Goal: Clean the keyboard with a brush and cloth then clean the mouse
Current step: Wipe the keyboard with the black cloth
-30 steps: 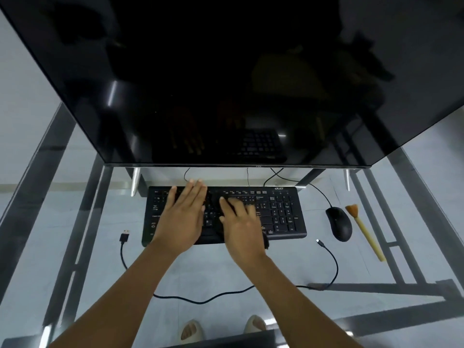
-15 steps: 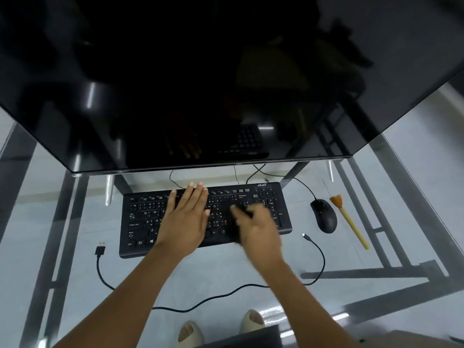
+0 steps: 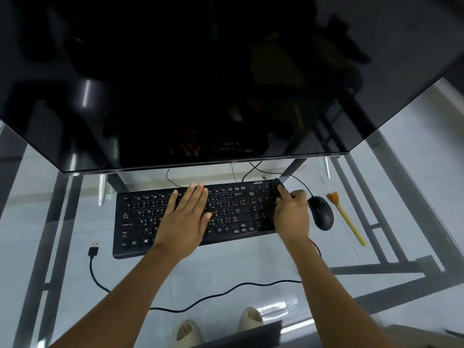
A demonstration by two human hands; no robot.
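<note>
Left hand (image 3: 187, 217) lies flat on the keyboard (image 3: 193, 217), likely steadying it; right hand (image 3: 291, 214) has its grip clamped on a dark cloth (image 3: 276, 190) at the far-right keys; mouse (image 3: 321, 213) and brush (image 3: 347, 219) wait right on the worktop (image 3: 251, 262).

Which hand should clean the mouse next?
Probably the right hand. It already grips the dark cloth at the right end of the keyboard, and the mouse lies just beside it. The left hand rests flat on the middle keys, farther away.
</note>
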